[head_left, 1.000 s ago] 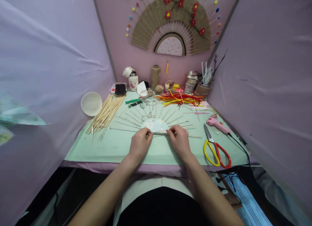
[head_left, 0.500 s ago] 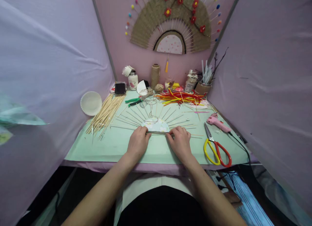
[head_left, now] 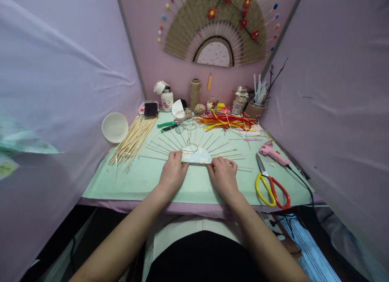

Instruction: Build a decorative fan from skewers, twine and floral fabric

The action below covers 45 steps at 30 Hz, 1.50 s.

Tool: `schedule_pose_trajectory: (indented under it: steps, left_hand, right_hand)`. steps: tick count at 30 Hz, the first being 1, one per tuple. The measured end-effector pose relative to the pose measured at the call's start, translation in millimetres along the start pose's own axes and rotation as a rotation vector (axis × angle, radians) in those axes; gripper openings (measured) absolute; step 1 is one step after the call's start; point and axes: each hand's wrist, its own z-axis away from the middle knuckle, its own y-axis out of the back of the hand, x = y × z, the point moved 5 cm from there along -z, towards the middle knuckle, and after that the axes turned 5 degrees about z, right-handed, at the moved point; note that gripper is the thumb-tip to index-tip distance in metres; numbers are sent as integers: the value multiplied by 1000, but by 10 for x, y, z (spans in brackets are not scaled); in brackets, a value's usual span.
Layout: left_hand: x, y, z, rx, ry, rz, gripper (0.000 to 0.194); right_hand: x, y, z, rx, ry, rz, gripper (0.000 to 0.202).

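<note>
A half-round fan base [head_left: 197,155] in pale floral cloth lies on the green table cover, its straight edge toward me. Thin sticks [head_left: 212,142] spread out from its curved side like rays. My left hand [head_left: 173,168] grips the left corner of the base, thumb at the straight edge and fingers on top. At the right corner my right hand [head_left: 224,173] does the same, with fingers bent and thumb against the edge. A loop of twine [head_left: 189,141] lies over the upper part of the base.
Scissors [head_left: 269,184] and a pink glue gun [head_left: 274,154] with its cord lie at the right. Loose bamboo sticks [head_left: 133,140] and a white dish [head_left: 114,128] are at the left. Green-handled pliers [head_left: 166,124] and red and yellow pipe cleaners [head_left: 227,122] lie behind; a finished fan [head_left: 212,30] hangs above.
The left hand's fingers have moved up slightly onto the top of the fan base. The right hand keeps its hold at the other corner. The whole view has shifted a little.
</note>
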Motion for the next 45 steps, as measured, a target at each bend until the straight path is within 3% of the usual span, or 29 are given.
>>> schedule_pose_trajectory:
  steps: [6,10,14,19,23,28,34,40,45]
  left_hand:
    - [-51,42,-60,-31,13,-31,36]
    - [-59,199,-115,9,-14,-33,37]
    - [66,573,-179,97,-87,-3,32]
    - [439,1163,-204,262,-222,-43,26]
    - [673,1426,-321,383,-382,-47,24]
    - [754,1449,-729,304,-613,50,25]
    - [696,1456,-1133,308,-730,137,27]
    - [615,1400,-1221,273,-777,196,27]
    - [628,1416,-1239,226,-757,217,25]
  right_hand:
    - [6,6,-52,-24,39,-85,18]
    - [19,162,-123,19,57,-142,17]
    - [33,593,-265,68,77,-275,17]
    - [44,1258,-513,42,101,-464,18]
    - [72,1544,-814,-5,70,-487,18]
    - [84,1638,-1305,-117,30,-489,18]
    - [121,1625,-1717,-103,51,-428,18]
    - [208,1485,-1784,5,169,-471,16]
    - [137,1547,-1645,134,273,-335,11]
